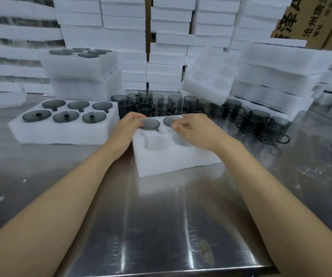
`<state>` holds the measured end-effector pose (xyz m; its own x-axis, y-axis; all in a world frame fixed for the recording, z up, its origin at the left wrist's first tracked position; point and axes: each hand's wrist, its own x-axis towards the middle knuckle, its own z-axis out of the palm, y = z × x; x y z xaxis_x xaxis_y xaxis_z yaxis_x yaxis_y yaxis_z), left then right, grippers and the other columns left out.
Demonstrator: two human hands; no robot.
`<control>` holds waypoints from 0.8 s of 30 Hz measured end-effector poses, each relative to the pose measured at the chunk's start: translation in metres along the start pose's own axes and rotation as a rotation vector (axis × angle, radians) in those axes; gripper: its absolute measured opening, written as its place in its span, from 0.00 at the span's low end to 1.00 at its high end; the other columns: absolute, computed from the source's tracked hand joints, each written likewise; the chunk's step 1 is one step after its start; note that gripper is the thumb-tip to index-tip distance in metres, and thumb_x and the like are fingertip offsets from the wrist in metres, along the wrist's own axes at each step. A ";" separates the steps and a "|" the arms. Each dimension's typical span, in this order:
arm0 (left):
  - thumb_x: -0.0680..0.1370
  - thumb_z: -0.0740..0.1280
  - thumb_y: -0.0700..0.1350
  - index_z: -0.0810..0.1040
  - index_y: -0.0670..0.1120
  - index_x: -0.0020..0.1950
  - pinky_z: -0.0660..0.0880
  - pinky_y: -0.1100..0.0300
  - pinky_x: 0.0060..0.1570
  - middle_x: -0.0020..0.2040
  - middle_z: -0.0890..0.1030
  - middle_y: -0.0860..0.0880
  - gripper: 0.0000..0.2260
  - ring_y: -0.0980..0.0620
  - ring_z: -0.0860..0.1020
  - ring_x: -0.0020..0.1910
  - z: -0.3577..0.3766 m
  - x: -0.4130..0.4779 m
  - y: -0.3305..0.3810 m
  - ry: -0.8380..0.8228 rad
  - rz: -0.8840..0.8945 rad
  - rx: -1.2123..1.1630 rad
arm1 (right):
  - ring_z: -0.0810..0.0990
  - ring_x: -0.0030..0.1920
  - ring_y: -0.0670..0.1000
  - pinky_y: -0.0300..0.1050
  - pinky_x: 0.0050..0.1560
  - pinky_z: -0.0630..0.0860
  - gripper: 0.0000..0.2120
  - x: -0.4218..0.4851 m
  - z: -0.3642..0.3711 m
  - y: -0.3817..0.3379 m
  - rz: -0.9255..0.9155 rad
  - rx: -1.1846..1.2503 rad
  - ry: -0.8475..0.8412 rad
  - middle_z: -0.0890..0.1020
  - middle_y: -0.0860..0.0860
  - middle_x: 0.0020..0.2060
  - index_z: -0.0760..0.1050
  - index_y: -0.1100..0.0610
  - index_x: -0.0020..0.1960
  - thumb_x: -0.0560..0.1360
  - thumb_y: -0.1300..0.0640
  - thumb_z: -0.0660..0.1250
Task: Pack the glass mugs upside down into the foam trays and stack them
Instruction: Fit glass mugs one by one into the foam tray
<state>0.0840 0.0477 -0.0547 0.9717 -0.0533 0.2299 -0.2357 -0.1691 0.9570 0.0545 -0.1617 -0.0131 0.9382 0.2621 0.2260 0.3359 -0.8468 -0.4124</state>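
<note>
Steel table (161,216), foam tray (171,162), two inverted mugs (150,124)

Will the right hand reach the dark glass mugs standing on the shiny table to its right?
Probably yes. The right hand is on an upturned dark glass mug in the white foam tray; the loose dark glass mugs stand on the steel table just beside it, nothing between.

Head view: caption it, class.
Left hand and right hand hold smoky grey glass mugs upside down in white foam tray.
</note>
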 end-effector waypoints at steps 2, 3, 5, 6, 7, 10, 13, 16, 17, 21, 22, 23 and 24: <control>0.67 0.62 0.50 0.79 0.54 0.47 0.71 0.57 0.57 0.48 0.80 0.56 0.11 0.55 0.77 0.52 0.001 0.000 -0.001 0.001 0.004 -0.006 | 0.73 0.63 0.59 0.54 0.62 0.70 0.20 -0.001 -0.001 -0.001 0.003 0.006 -0.055 0.79 0.61 0.58 0.79 0.58 0.57 0.79 0.44 0.59; 0.67 0.62 0.50 0.79 0.54 0.47 0.71 0.58 0.56 0.48 0.80 0.56 0.11 0.55 0.77 0.51 0.001 0.001 -0.001 0.000 0.006 -0.007 | 0.73 0.64 0.57 0.52 0.63 0.69 0.20 -0.001 -0.001 -0.002 -0.008 -0.020 -0.061 0.79 0.60 0.59 0.79 0.58 0.58 0.79 0.43 0.59; 0.67 0.62 0.50 0.79 0.54 0.47 0.71 0.58 0.56 0.49 0.80 0.55 0.11 0.55 0.77 0.51 0.001 0.001 -0.001 -0.001 0.000 -0.014 | 0.73 0.65 0.53 0.44 0.63 0.68 0.19 -0.002 -0.001 -0.003 -0.039 -0.045 -0.072 0.79 0.54 0.61 0.78 0.55 0.62 0.79 0.45 0.60; 0.67 0.62 0.50 0.79 0.54 0.48 0.71 0.57 0.56 0.49 0.80 0.55 0.12 0.54 0.77 0.52 0.000 0.001 0.000 -0.002 -0.004 -0.013 | 0.74 0.64 0.49 0.39 0.61 0.68 0.17 -0.003 -0.004 -0.003 -0.047 -0.005 -0.075 0.80 0.50 0.61 0.77 0.52 0.63 0.79 0.46 0.62; 0.67 0.62 0.50 0.79 0.53 0.48 0.70 0.57 0.57 0.50 0.80 0.54 0.12 0.54 0.77 0.52 0.000 0.001 0.000 -0.005 -0.009 -0.010 | 0.76 0.62 0.45 0.35 0.59 0.68 0.16 -0.002 -0.007 -0.002 -0.045 0.062 -0.066 0.80 0.46 0.60 0.77 0.49 0.64 0.78 0.47 0.64; 0.71 0.62 0.47 0.78 0.51 0.50 0.70 0.55 0.58 0.50 0.79 0.53 0.10 0.53 0.76 0.53 0.000 0.002 0.000 -0.015 -0.022 -0.005 | 0.82 0.49 0.43 0.28 0.50 0.71 0.11 -0.001 -0.026 0.010 0.026 0.383 0.118 0.83 0.48 0.53 0.79 0.50 0.59 0.78 0.54 0.66; 0.77 0.59 0.39 0.77 0.49 0.49 0.70 0.57 0.55 0.49 0.79 0.53 0.09 0.53 0.76 0.51 0.000 0.002 0.003 -0.041 -0.022 -0.016 | 0.82 0.39 0.47 0.37 0.50 0.76 0.08 -0.003 -0.048 0.036 0.139 0.658 0.408 0.85 0.53 0.45 0.80 0.55 0.51 0.78 0.62 0.63; 0.73 0.59 0.40 0.78 0.48 0.47 0.72 0.58 0.49 0.47 0.79 0.50 0.09 0.51 0.76 0.48 -0.004 0.000 0.002 -0.101 -0.041 -0.068 | 0.82 0.36 0.43 0.34 0.46 0.78 0.11 -0.006 -0.054 0.071 0.234 0.725 0.568 0.85 0.47 0.38 0.80 0.59 0.54 0.78 0.62 0.60; 0.69 0.60 0.42 0.78 0.48 0.47 0.73 0.59 0.46 0.47 0.79 0.50 0.10 0.52 0.77 0.46 -0.006 0.001 0.003 -0.127 -0.058 -0.084 | 0.81 0.35 0.43 0.34 0.43 0.78 0.11 -0.007 -0.048 0.082 0.270 0.753 0.612 0.84 0.47 0.37 0.80 0.59 0.54 0.79 0.62 0.60; 0.65 0.58 0.37 0.76 0.45 0.43 0.72 0.73 0.36 0.43 0.77 0.51 0.11 0.60 0.76 0.40 -0.010 0.008 0.009 -0.205 -0.068 -0.003 | 0.76 0.33 0.45 0.34 0.41 0.75 0.12 -0.004 -0.012 0.108 0.364 0.706 0.647 0.82 0.53 0.42 0.78 0.64 0.59 0.80 0.65 0.59; 0.64 0.58 0.37 0.77 0.44 0.43 0.72 0.73 0.35 0.42 0.78 0.51 0.12 0.59 0.77 0.40 -0.010 0.009 0.008 -0.208 -0.072 -0.028 | 0.76 0.34 0.45 0.34 0.41 0.75 0.11 -0.001 -0.005 0.111 0.337 0.640 0.618 0.82 0.54 0.44 0.78 0.64 0.59 0.80 0.65 0.60; 0.62 0.58 0.38 0.77 0.43 0.43 0.73 0.72 0.36 0.41 0.80 0.51 0.13 0.58 0.78 0.39 -0.010 0.009 0.005 -0.205 -0.075 -0.080 | 0.77 0.37 0.46 0.34 0.44 0.75 0.11 0.003 0.000 0.111 0.294 0.570 0.590 0.82 0.55 0.47 0.78 0.63 0.59 0.79 0.65 0.61; 0.60 0.58 0.39 0.78 0.42 0.44 0.74 0.71 0.36 0.41 0.80 0.50 0.15 0.58 0.79 0.39 -0.010 0.009 0.002 -0.199 -0.072 -0.123 | 0.77 0.41 0.47 0.36 0.47 0.75 0.11 0.006 0.003 0.110 0.248 0.496 0.551 0.82 0.55 0.51 0.78 0.62 0.59 0.79 0.66 0.61</control>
<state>0.0927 0.0568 -0.0484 0.9616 -0.2403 0.1322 -0.1504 -0.0587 0.9869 0.0974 -0.2517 -0.0594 0.8577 -0.2854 0.4277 0.2414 -0.5109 -0.8251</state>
